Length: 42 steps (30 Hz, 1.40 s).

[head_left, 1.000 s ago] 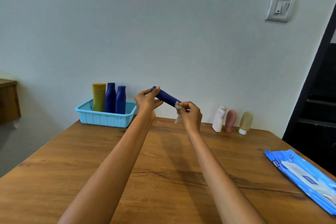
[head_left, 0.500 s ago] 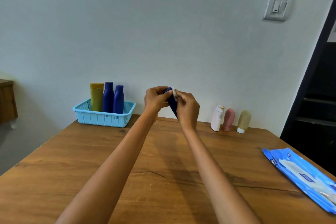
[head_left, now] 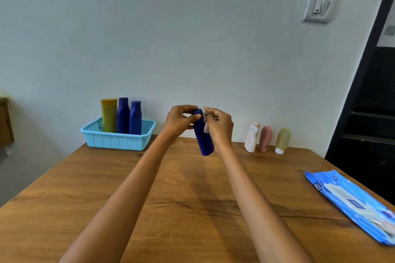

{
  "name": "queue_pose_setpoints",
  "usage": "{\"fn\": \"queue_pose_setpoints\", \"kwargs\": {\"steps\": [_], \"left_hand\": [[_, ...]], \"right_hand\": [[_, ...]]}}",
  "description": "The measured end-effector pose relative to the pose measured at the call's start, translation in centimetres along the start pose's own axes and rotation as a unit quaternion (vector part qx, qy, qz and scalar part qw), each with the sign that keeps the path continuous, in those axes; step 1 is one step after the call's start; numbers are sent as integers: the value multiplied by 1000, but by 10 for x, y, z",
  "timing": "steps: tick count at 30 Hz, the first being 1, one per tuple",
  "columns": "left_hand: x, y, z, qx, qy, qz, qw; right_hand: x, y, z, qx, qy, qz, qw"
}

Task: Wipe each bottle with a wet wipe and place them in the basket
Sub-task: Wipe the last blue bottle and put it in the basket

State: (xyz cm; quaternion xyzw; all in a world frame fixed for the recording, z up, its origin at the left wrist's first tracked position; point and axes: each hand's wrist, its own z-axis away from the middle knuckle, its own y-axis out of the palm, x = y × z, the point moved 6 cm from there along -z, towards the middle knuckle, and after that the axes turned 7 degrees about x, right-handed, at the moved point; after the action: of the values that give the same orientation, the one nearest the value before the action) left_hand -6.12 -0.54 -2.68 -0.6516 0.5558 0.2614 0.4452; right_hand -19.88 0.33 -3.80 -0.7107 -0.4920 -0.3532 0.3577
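Pinching the upper end of a dark blue bottle (head_left: 204,136) between thumb and curled fingers, the left hand (head_left: 180,121) holds it in the air above the far middle of the worktop (head_left: 171,198). The bottle hangs nearly upright, its base tipped a little to the right and nearer the camera. The right hand (head_left: 220,126) has its grip closed on a crumpled white wet wipe (head_left: 205,123), pressed against the bottle's upper right side. Both forearms reach forward from the near edge, converging at the bottle, wrists raised clear of the wood.

To the far left a light blue basket (head_left: 116,141) sits on the worktop against the wall. Three bottles stand upright in it, side by side: a yellow-green bottle (head_left: 109,115) on the left, then two dark blue bottles (head_left: 123,115) to its right.

At the far right, close to the wall, three more stand in a row: a white bottle (head_left: 251,137), a pink bottle (head_left: 265,139) and a pale olive bottle (head_left: 282,140) resting on its white cap. A blue pack of wipes (head_left: 350,203) lies flat at the near right edge.
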Motion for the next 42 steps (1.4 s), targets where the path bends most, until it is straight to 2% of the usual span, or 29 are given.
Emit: {"fn": "queue_pose_setpoints", "kwargs": {"steps": [2,5,7,10,14,19,30,33,38,42], "left_hand": [[4,2,2,11,1,-18,1000],[7,2,1,15,-1,-25,1000],[5,2,1,18,10,-29,999],[4,6,1,57,28,-51,997],[4,16,3,116,68,-119,984],[5,17,4,135,98,-136,977],[24,25,7,160,52,-70,983],[26,27,8,151,33,-40,987],[26,15,2,45,39,-156,986],[27,20,3,50,21,-114,992]], "right_hand": [[-14,1,4,5,19,34,999],[-52,3,8,61,108,100,987],[-71,3,10,86,157,106,978],[-79,-2,10,77,187,69,977],[-64,-7,6,70,176,-13,982],[-52,-10,2,58,176,-113,976],[-50,-4,2,61,179,-112,975],[-50,-4,1,57,171,-100,978],[-51,-2,0,55,164,-97,980],[-48,3,1,58,149,-89,983]]}}
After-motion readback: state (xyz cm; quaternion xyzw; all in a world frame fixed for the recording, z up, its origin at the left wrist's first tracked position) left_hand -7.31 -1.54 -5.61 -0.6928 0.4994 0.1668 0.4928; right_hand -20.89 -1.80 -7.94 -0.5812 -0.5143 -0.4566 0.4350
